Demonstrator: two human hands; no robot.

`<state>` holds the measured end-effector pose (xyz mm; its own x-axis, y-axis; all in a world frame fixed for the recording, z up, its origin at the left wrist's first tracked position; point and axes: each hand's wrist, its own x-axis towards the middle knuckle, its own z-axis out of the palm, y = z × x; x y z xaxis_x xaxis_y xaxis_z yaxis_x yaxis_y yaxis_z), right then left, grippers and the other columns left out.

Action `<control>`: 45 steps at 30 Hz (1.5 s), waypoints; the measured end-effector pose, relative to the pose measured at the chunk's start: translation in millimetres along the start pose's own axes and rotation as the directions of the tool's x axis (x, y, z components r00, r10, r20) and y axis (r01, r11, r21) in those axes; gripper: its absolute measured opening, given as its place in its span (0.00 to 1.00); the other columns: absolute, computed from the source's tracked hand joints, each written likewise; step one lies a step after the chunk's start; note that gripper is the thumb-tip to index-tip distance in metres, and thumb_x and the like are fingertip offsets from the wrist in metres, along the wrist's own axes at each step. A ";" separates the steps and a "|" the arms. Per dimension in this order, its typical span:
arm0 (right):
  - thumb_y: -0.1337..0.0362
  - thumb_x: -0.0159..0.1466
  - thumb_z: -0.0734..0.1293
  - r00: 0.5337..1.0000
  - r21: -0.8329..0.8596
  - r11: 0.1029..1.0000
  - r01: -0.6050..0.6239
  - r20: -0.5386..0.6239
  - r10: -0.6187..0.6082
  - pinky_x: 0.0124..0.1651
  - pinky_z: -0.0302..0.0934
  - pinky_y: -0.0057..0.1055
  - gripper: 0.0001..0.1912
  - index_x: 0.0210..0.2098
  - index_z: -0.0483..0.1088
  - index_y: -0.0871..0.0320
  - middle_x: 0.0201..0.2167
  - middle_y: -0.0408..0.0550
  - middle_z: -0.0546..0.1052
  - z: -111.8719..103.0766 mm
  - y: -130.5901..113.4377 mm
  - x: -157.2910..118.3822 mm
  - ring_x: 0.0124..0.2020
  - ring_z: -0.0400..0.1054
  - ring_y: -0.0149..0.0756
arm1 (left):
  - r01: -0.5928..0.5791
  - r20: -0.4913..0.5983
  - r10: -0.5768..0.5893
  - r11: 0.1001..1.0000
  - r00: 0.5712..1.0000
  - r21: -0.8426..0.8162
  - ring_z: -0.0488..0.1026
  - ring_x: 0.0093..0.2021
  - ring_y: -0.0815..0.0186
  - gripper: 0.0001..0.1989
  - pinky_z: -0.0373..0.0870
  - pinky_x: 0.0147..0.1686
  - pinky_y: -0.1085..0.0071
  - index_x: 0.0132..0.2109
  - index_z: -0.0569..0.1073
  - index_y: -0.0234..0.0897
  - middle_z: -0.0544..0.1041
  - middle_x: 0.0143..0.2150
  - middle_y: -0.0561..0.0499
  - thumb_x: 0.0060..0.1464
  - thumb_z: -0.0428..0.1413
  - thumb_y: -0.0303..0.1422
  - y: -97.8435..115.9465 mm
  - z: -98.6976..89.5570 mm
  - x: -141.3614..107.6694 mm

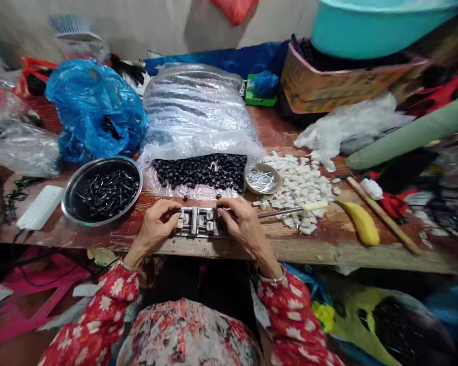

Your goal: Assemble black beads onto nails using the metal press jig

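Note:
A small metal jig [195,222] with several blocks and slots lies at the table's front edge, between my two hands. My left hand [158,223] is closed in a pinch at the jig's left end; whatever its fingertips hold is hidden. At the right end, my right hand [246,223] is also pinched, its fingertips by a dark spot too small to name. Behind the jig, small black plastic parts [204,172] spill from the mouth of a large clear plastic bag [198,101]. A small bowl [278,175] of thin metal pins stands beside them.
On the left is a steel bowl [139,185] of black parts with pins, beside a white power bank [41,207]. To the right lie white pieces [299,185], a rod with a pale handle [315,206], a banana [361,223] and a wooden stick [383,216].

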<state>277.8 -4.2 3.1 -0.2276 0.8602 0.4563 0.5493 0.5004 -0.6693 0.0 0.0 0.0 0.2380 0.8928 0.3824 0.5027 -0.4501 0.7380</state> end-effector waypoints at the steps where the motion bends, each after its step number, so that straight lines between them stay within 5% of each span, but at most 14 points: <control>1: 0.70 0.72 0.67 1.000 0.004 1.000 0.013 0.010 -0.013 0.50 0.66 0.44 0.07 0.48 0.73 0.54 0.45 0.51 0.81 2.4 -3.0 -6.5 0.47 0.71 0.46 | -0.036 -0.007 0.036 0.999 0.999 0.008 0.78 0.44 0.63 0.08 0.73 0.47 0.66 0.48 0.79 0.38 0.81 0.43 0.49 0.62 0.60 0.27 0.3 0.1 -4.1; 6: 0.70 0.72 0.65 0.998 -0.035 0.998 0.048 0.032 -0.047 0.51 0.64 0.46 0.08 0.48 0.74 0.53 0.45 0.51 0.80 15.4 -13.7 -29.7 0.47 0.68 0.47 | -0.123 -0.024 0.124 0.991 0.992 0.049 0.75 0.48 0.61 0.08 0.72 0.52 0.62 0.48 0.80 0.39 0.78 0.45 0.47 0.63 0.61 0.28 -1.0 3.0 -20.1; 21: 0.69 0.71 0.67 0.996 -0.025 1.000 -0.010 -0.084 0.008 0.52 0.62 0.46 0.06 0.45 0.76 0.52 0.43 0.51 0.77 32.3 -21.0 -37.1 0.47 0.66 0.47 | -0.050 -0.049 0.049 0.998 0.998 -0.030 0.72 0.47 0.65 0.08 0.72 0.49 0.67 0.49 0.81 0.40 0.70 0.44 0.49 0.65 0.61 0.31 -11.3 11.1 -25.1; 26: 0.69 0.70 0.68 0.998 -0.082 0.997 -0.003 -0.068 -0.002 0.53 0.62 0.46 0.06 0.43 0.76 0.54 0.43 0.51 0.77 33.9 -26.7 -36.4 0.48 0.66 0.47 | -0.069 -0.019 0.070 0.997 0.997 0.024 0.72 0.45 0.65 0.08 0.72 0.47 0.68 0.49 0.80 0.39 0.69 0.43 0.50 0.64 0.60 0.30 -5.5 8.6 -26.1; 33: 0.70 0.69 0.67 0.993 -0.174 0.985 -0.006 -0.116 -0.015 0.53 0.63 0.46 0.07 0.45 0.75 0.54 0.44 0.52 0.75 42.5 -29.9 -40.9 0.48 0.64 0.48 | -0.123 0.009 0.126 0.946 0.992 0.299 0.71 0.42 0.65 0.08 0.71 0.40 0.70 0.46 0.79 0.40 0.68 0.43 0.49 0.62 0.58 0.30 1.9 11.9 -31.9; 45: 0.69 0.70 0.67 0.994 -0.292 0.956 0.023 -0.092 -0.052 0.54 0.63 0.45 0.05 0.39 0.75 0.54 0.42 0.52 0.75 46.4 -29.8 -42.8 0.48 0.63 0.47 | -0.065 -0.019 0.073 0.959 0.997 0.276 0.71 0.39 0.68 0.05 0.70 0.39 0.73 0.42 0.79 0.39 0.66 0.42 0.51 0.61 0.58 0.30 -1.9 18.4 -32.7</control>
<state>233.9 -51.4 -23.7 -0.1809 0.8204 0.5424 0.7549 0.4693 -0.4581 6.6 -28.1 -24.1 0.2582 0.8571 0.4458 0.6959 -0.4851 0.5296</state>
